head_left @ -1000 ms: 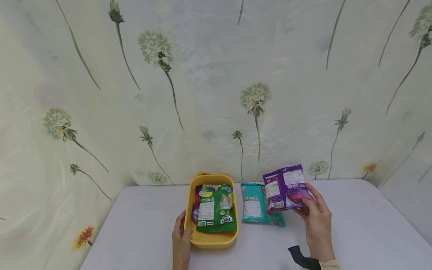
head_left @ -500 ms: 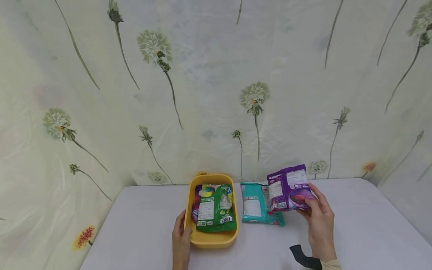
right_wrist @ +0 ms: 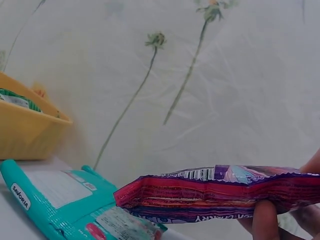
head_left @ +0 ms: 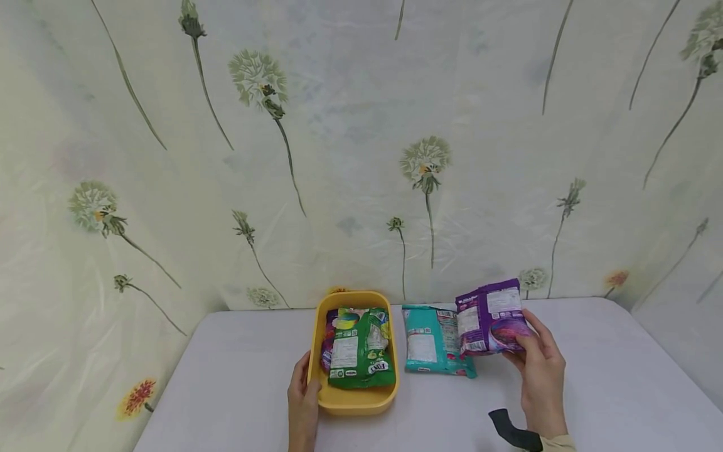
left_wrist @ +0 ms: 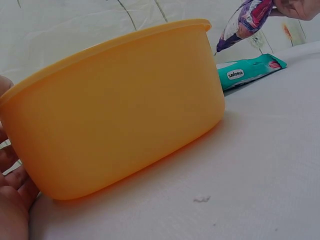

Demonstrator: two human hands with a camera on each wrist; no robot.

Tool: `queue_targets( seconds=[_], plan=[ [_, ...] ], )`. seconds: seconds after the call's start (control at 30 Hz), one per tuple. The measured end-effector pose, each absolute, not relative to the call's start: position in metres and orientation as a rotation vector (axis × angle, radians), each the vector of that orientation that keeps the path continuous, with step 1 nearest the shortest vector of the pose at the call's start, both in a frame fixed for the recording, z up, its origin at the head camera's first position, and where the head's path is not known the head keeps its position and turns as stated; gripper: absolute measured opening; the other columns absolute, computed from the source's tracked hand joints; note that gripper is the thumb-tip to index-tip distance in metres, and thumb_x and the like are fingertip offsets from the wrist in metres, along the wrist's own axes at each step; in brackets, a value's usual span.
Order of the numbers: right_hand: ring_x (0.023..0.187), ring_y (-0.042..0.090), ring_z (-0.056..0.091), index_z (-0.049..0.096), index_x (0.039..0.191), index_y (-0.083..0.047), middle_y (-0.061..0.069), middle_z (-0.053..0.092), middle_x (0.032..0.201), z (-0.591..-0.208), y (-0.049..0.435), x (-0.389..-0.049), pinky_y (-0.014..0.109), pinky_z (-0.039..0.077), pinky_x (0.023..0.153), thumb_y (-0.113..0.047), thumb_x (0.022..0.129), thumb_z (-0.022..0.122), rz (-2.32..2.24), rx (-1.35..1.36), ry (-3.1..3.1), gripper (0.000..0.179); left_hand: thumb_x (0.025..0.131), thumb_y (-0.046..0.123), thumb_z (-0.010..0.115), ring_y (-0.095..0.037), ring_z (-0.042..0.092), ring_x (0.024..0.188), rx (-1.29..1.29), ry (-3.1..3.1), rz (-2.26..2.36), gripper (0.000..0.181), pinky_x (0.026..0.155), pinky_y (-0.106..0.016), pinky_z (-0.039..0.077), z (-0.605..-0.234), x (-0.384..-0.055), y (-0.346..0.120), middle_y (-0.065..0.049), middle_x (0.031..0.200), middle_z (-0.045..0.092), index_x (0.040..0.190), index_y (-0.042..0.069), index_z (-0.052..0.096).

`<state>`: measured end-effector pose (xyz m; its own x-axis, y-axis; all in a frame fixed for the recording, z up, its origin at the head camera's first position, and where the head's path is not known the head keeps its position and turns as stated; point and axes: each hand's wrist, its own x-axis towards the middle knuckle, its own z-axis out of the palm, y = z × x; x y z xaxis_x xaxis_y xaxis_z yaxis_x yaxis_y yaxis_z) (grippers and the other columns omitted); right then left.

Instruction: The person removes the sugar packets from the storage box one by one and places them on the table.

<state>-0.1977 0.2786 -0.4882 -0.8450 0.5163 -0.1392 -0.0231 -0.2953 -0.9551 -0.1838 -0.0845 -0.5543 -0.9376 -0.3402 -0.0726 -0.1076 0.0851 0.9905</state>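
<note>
My right hand [head_left: 543, 383] pinches a purple candy packet [head_left: 491, 317] by its lower right side and holds it tilted above the table. Just left of it a teal packet [head_left: 426, 348] lies flat, its right part partly covered in the head view; the right wrist view shows a SAVORIA label on this teal packet [right_wrist: 60, 197]. My left hand [head_left: 304, 402] grips the left wall of a yellow plastic tub [head_left: 356, 408], thumb at the rim. In the tub a green packet [head_left: 361, 351] lies over a purple-and-red packet [head_left: 327, 345], mostly hidden.
The tub and packets stand on a white-covered table [head_left: 243, 376]. A flower-printed sheet [head_left: 350, 157] hangs right behind the table's back edge. A dark strap [head_left: 514, 432] sticks out at the right wrist.
The right hand has moved to the right with the purple packet, baring more of the teal packet. The left hand and the tub stay in place.
</note>
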Motion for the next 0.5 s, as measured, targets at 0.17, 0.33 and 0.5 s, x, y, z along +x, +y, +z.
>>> queue_targets(
  seconds=[0.17,0.33,0.5],
  plan=[
    [0.085,0.002,0.064,0.051,0.145,-0.028,-0.013,0.061,0.118,-0.490,0.282,-0.197,0.014,0.057,0.070,-0.026,0.100,0.055,2.193,-0.676,-1.632,0.045,0.085,0.001,0.047,-0.038,0.037,0.146,0.454,-2.180,-1.958,0.062,0.114,-0.049,0.034,-0.554,-0.184,-0.084,-0.019,0.155,0.041,0.147,0.005,0.042],
    [0.085,0.001,0.064,0.051,0.145,-0.030,-0.009,0.060,0.126,-0.493,0.286,-0.197,0.013,0.056,0.069,-0.027,0.101,0.054,2.182,-0.716,-1.648,0.045,0.085,0.000,0.047,-0.038,0.036,0.146,0.454,-2.176,-1.962,0.062,0.114,-0.049,0.034,-0.555,-0.184,-0.085,-0.018,0.155,0.041,0.147,0.006,0.042],
    [0.086,0.000,0.063,0.050,0.146,-0.031,-0.005,0.057,0.132,-0.497,0.289,-0.198,0.013,0.056,0.068,-0.025,0.102,0.052,2.170,-0.758,-1.671,0.045,0.085,0.001,0.046,-0.038,0.037,0.145,0.465,-2.185,-1.952,0.062,0.114,-0.051,0.034,-0.554,-0.184,-0.085,-0.019,0.155,0.041,0.147,0.005,0.042]
  ],
)
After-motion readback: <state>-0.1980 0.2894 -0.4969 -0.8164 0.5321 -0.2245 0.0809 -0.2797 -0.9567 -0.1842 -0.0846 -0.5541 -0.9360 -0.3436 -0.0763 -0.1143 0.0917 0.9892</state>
